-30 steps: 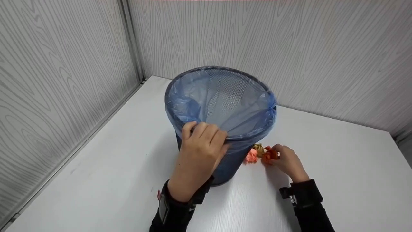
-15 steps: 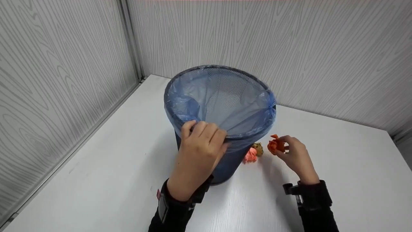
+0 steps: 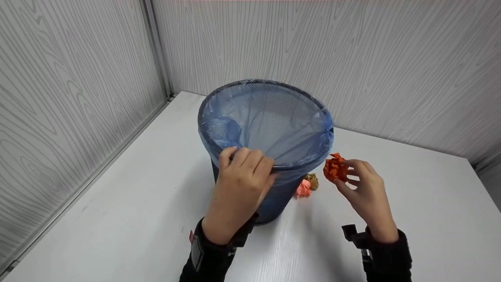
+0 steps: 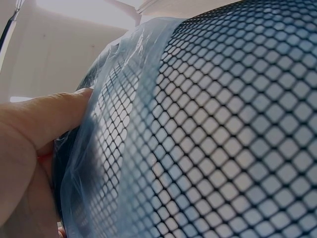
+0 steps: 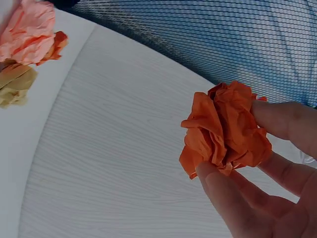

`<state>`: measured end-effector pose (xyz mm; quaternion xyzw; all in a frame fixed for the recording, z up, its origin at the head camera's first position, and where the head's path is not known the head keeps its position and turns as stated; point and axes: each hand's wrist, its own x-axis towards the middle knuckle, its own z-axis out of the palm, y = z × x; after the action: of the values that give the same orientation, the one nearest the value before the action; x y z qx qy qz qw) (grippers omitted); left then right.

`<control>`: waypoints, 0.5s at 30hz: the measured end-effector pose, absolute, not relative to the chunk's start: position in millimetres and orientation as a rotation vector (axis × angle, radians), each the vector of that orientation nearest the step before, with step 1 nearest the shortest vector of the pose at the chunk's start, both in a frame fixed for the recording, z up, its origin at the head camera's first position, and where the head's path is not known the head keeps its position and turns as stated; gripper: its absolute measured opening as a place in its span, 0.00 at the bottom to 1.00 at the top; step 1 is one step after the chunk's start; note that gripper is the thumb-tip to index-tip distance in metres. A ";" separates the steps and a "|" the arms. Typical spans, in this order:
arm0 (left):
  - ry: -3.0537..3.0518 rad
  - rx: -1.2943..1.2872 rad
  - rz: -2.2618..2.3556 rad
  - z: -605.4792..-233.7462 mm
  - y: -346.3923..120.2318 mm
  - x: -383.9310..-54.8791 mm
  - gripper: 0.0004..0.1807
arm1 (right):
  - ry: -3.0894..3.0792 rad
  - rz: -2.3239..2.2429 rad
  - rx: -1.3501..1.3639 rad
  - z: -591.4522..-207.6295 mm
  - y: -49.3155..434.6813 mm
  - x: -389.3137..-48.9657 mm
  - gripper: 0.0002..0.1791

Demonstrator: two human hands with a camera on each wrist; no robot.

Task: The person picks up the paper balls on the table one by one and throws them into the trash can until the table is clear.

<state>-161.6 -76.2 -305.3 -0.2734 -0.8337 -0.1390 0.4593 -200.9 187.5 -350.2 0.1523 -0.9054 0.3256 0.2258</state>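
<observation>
A dark mesh wastebasket stands on the white table, lined with a blue plastic bag folded over its rim. My left hand grips the near rim, fingers over the edge; the left wrist view shows the thumb against the bag outside. To the basket's right, my right hand pinches a crumpled orange paper ball above the table, clear of the rim. In the right wrist view the orange ball sits between thumb and fingertips.
Beside the basket's right side lie a pink crumpled paper ball and a brownish-yellow one. In the right wrist view a small orange-brown piece shows by the pink ball. Grey wood-grain panels border the table.
My right hand has lifted the orange paper ball off the table from beside the other balls, up toward the basket's rim height. The left hand has kept its grip on the rim.
</observation>
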 end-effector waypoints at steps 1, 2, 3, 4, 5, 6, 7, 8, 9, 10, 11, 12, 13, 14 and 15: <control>-2.052 -0.674 -0.342 -305.3 -76.0 -161.7 0.13 | -2.479 0.892 0.429 -348.2 185.9 -198.0 0.22; -2.051 -0.675 -0.342 -305.2 -75.8 -161.8 0.13 | -2.463 0.889 0.437 -346.3 184.5 -195.2 0.22; -2.049 -0.677 -0.341 -305.2 -75.6 -161.8 0.13 | -2.444 0.885 0.445 -344.4 183.3 -192.7 0.23; -2.048 -0.678 -0.343 -305.2 -75.4 -161.9 0.13 | -2.423 0.881 0.453 -342.7 182.4 -190.3 0.23; -2.047 -0.679 -0.344 -305.0 -75.2 -162.0 0.13 | -2.398 0.880 0.461 -340.9 181.8 -188.1 0.24; -2.048 -0.678 -0.341 -305.0 -75.1 -162.1 0.13 | -2.370 0.881 0.472 -339.0 181.2 -186.1 0.24; -2.048 -0.677 -0.342 -304.8 -75.1 -162.3 0.13 | -2.341 0.880 0.482 -337.1 180.6 -184.2 0.25; -2.050 -0.675 -0.344 -304.7 -75.1 -162.3 0.13 | -2.312 0.882 0.493 -335.3 180.1 -182.3 0.25; -2.050 -0.674 -0.346 -304.7 -75.2 -162.3 0.13 | -2.281 0.886 0.504 -333.6 179.6 -180.6 0.25; -2.051 -0.673 -0.347 -304.7 -75.3 -162.3 0.13 | -2.252 0.889 0.512 -331.9 179.0 -178.8 0.26; -2.053 -0.672 -0.347 -304.7 -75.4 -162.4 0.13 | -2.223 0.893 0.521 -330.3 178.5 -177.1 0.26; -2.054 -0.671 -0.348 -304.8 -75.4 -162.3 0.13 | -2.195 0.896 0.528 -328.7 178.0 -175.3 0.26; -2.054 -0.670 -0.350 -304.6 -75.6 -162.3 0.13 | -2.168 0.898 0.532 -327.2 177.3 -173.6 0.26; -2.055 -0.670 -0.350 -304.5 -75.7 -162.1 0.13 | -2.140 0.903 0.533 -325.8 176.6 -171.9 0.26; -2.055 -0.670 -0.350 -304.5 -75.8 -162.1 0.13 | -2.113 0.903 0.528 -324.3 176.0 -170.2 0.26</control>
<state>-162.1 -75.8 -304.5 -0.2719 -0.8342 -0.1422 0.4581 -170.2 176.0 -324.3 0.2070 -0.8282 0.3540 0.3821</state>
